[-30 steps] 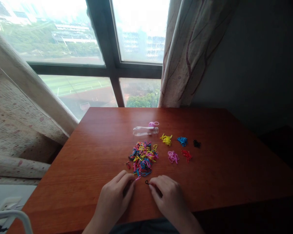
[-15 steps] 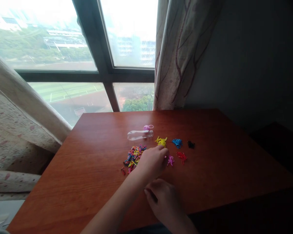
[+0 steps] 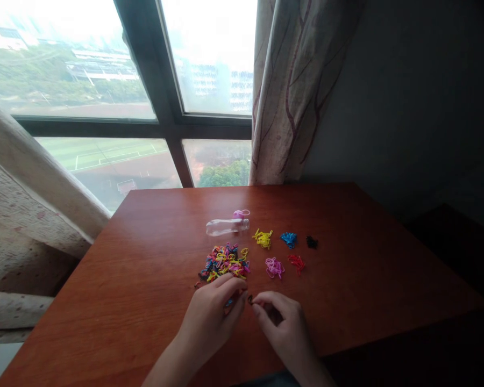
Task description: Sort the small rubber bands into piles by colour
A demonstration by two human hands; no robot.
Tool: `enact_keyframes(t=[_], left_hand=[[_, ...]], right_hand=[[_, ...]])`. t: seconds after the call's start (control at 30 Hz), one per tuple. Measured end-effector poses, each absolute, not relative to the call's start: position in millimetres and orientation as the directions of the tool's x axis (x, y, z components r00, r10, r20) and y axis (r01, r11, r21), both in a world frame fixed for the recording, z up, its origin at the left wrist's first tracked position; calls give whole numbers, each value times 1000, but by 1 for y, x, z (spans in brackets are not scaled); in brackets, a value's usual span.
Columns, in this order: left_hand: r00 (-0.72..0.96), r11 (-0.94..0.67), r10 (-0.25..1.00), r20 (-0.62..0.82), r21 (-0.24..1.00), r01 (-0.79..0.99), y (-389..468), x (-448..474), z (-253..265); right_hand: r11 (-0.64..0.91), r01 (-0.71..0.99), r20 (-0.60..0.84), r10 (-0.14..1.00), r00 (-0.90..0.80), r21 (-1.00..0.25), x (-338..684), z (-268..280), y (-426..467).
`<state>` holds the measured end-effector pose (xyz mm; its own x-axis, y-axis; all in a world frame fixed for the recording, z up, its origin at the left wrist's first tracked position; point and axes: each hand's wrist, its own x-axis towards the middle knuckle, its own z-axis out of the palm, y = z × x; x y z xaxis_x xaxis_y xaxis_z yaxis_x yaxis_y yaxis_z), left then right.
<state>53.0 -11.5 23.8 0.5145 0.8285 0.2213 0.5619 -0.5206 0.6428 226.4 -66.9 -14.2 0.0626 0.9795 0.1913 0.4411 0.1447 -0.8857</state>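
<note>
The right hand [image 3: 282, 321] pinches a black elastic loop [image 3: 250, 299] between thumb and forefinger, just above the near part of the desk [image 3: 358, 285]. The left hand [image 3: 213, 307] is close by on its left, thumb and fingers curled to a narrow gap over the near edge of a mixed pile of elastic loops [image 3: 226, 262]; whether it grips anything cannot be told. A bit of blue shows beneath its fingers.

To the right of the pile lie sorted heaps: yellow loops [image 3: 263, 239], blue loops [image 3: 289, 239] and black loops [image 3: 312, 242] in the farther row, pink loops [image 3: 274, 267] and red loops [image 3: 296, 263] nearer. A clear bottle [image 3: 225, 227] lies on its side beyond the pile, neck to the right, with a pink cap [image 3: 239, 214] just behind it; any marking on the bottle is too small to tell.

Half a second ago the left hand was stretched across to the pink heap; now it is back at the pile. A second ago it pinched a pink loop, no longer seen there. The bottle, cap and heaps keep their places.
</note>
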Motion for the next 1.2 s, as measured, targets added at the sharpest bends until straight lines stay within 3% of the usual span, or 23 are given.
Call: enact_keyframes(t=[0.17,0.37,0.67,1.2], left_hand=[[493,-526,831,256,650,549,-35,30,3],[414,-515,854,316,633,578,-44,16,-14],[377,-498,866,329,646,579,-43,16,-13],[375,-482,874,309,653,585,-44,17,-12]], right_hand=[[10,492,188,930,315,-870,275,-13,-56],[-132,622,230,854,466,-772,344,-20,-33],[-225,749,262,843,471,-623,400,-26,5],[-178,754,256,871,420,-632,392,-16,10]])
